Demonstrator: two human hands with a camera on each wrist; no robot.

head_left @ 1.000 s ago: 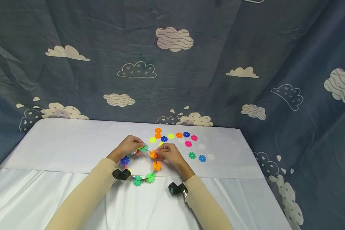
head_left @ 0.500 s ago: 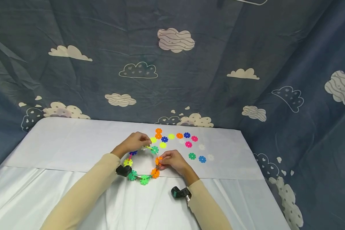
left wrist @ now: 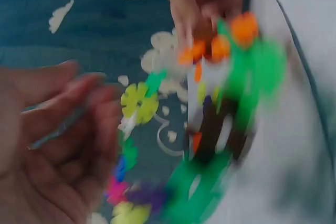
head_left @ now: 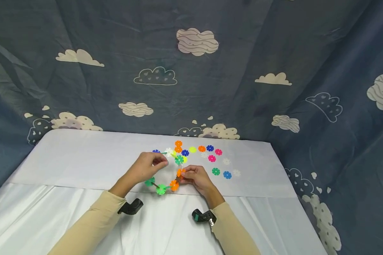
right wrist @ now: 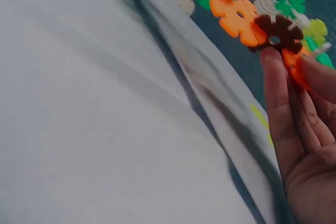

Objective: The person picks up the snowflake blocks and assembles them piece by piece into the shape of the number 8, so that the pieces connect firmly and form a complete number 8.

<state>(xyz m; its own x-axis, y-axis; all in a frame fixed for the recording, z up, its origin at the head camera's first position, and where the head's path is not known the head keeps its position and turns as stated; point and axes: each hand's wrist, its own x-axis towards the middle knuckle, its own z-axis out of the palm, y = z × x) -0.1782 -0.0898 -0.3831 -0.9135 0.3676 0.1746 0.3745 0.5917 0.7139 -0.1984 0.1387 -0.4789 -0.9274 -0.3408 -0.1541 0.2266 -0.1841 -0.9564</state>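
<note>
A linked loop of colourful notched discs hangs from my right hand [head_left: 198,180] [right wrist: 310,145], whose thumb and fingers pinch an orange disc [head_left: 180,173] [right wrist: 297,67] beside a brown one [right wrist: 278,34]. The loop's green disc [head_left: 161,189] and another orange disc [head_left: 174,185] are at its near side. My left hand [head_left: 146,165] [left wrist: 58,150] is beside the loop with fingers loosely bent and nothing visibly held. In the left wrist view, a gap shows between it and the loop's yellow disc [left wrist: 139,103]. Part of the loop is hidden behind the left hand.
Loose discs lie on the white table [head_left: 83,159] behind and right of the hands, among them pink [head_left: 212,158], green [head_left: 215,171] and blue [head_left: 227,175] ones. A dark curtain [head_left: 210,88] with clouds stands behind the table.
My left hand has come off the loop and moved left and nearer. The loop's far side has shifted farther away, while the right hand keeps its pinch.
</note>
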